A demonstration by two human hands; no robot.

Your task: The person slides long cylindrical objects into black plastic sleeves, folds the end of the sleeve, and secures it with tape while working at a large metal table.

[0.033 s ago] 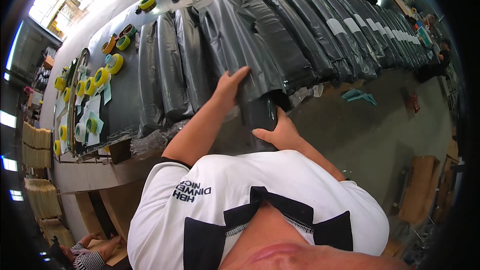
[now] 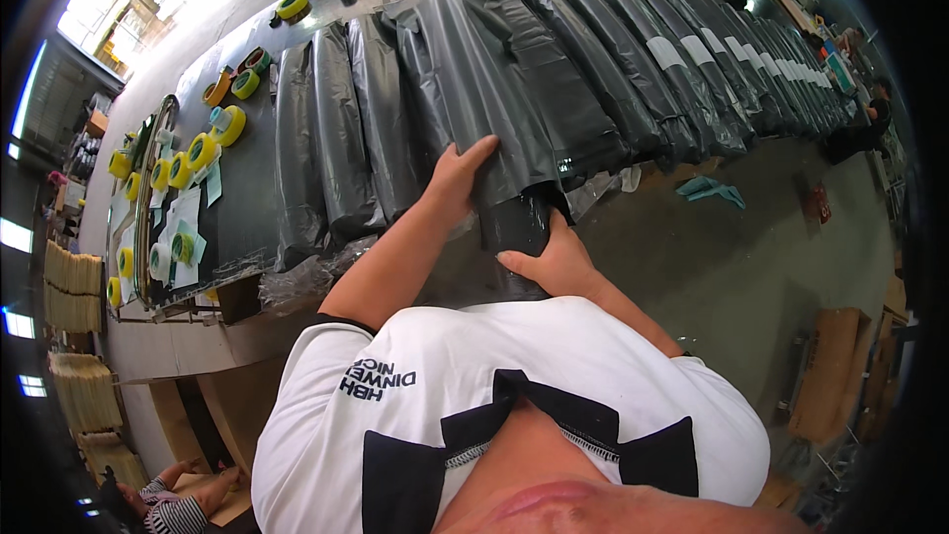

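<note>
A long dark grey plastic bag (image 2: 484,79) lies lengthwise in front of me, its near end over the table edge. My left hand (image 2: 458,180) grips its left side near that end, thumb on top, the other fingers hidden underneath. Out of the bag's mouth sticks a shiny black wrapped bundle (image 2: 514,227). Around the bundle's near end my right hand (image 2: 554,259) is closed, thumb across the top. What the bundle contains is hidden by its wrapping. Similar filled grey bags (image 2: 341,129) lie close on both sides.
Yellow tape rolls (image 2: 201,151) and paper slips sit at the table's left. Bags with white labels (image 2: 664,51) run off to the right. A teal glove-like cloth (image 2: 710,191) and a cardboard box (image 2: 828,376) lie at right. Other people are at lower left and far right.
The grey bag's left side has drawn in to the right, baring more of the bag beside it. My left hand has shifted very slightly; my right hand keeps its hold.
</note>
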